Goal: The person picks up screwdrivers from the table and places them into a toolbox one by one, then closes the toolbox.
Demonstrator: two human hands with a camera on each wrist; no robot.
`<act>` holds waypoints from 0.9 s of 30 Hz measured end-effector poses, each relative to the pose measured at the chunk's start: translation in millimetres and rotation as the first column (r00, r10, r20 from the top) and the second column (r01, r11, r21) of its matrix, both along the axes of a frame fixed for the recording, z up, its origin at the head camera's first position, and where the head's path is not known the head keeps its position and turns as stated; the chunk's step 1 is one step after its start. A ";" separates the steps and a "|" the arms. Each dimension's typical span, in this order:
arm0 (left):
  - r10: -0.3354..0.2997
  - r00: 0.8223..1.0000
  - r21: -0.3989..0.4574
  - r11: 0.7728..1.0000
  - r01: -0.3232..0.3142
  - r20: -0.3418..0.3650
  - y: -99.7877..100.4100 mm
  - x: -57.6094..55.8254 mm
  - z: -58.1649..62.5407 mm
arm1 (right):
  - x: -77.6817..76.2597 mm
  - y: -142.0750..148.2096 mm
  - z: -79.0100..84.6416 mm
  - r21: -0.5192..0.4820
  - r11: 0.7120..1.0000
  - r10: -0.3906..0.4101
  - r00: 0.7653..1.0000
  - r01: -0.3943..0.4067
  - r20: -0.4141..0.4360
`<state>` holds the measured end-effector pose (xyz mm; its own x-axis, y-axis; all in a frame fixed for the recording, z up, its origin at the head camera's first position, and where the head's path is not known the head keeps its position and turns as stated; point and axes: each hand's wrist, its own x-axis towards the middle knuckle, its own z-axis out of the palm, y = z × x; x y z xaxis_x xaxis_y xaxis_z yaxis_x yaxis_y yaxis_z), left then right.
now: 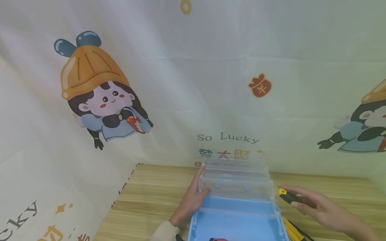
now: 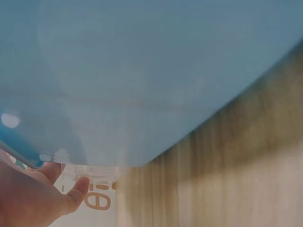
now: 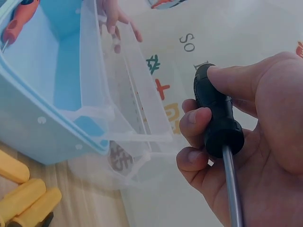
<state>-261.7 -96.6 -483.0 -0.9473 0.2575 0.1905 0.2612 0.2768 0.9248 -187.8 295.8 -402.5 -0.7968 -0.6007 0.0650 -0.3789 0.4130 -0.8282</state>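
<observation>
A light blue plastic box [image 1: 241, 222] stands on the table with its clear lid and clear tray tiers [image 1: 238, 190] raised at the back. At the left side my left hand [image 1: 192, 197] grips the clear lid part, thumb in front and fingers behind; in the left wrist view the blue wall hides much of this hand [image 2: 33, 198]. To the right of the box, my right hand [image 1: 322, 207] holds a screwdriver [image 3: 215, 106] by its black handle, which has a yellow end. Its metal shaft runs back along the palm. Inside the box lies a red-handled screwdriver [image 3: 21, 21].
Several yellow-handled tools [image 3: 31, 198] lie on the wood-grain table [image 1: 144, 190] close to the box's right side. A pale printed cloth [image 1: 187, 83] hangs behind and to the left of the table.
</observation>
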 end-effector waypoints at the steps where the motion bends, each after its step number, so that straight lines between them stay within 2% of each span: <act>1: 0.001 1.000 -0.001 1.000 -0.001 -0.001 0.0 0.2 0.2 | -0.2 -1.3 0.2 0.001 1.000 0.002 1.000 -0.002 -0.004; 9: -0.003 1.000 0.004 1.000 0.003 -0.025 0.4 -1.6 -0.4 | -1.2 -9.2 1.2 0.007 1.000 0.009 0.997 -0.008 -0.082; 15: 0.003 1.000 -0.007 1.000 -0.003 -0.008 0.8 -1.6 -0.2 | 0.2 -17.7 5.7 0.023 1.000 -0.002 0.992 0.005 -0.128; 23: 0.002 1.000 0.004 1.000 -0.002 -0.016 1.0 -0.1 0.7 | -1.4 -28.5 9.5 -0.086 0.991 0.099 0.995 -0.102 -0.032; 27: 0.004 1.000 0.009 1.000 -0.004 -0.025 1.0 0.1 1.6 | -3.5 -35.1 7.9 -0.074 0.992 0.100 0.994 -0.104 -0.047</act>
<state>-261.6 -95.6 -481.4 -0.9432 0.2521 0.2163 0.2831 0.2697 0.9204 -191.3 260.7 -394.6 -0.7271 -0.6706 0.1469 -0.4521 0.3066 -0.8376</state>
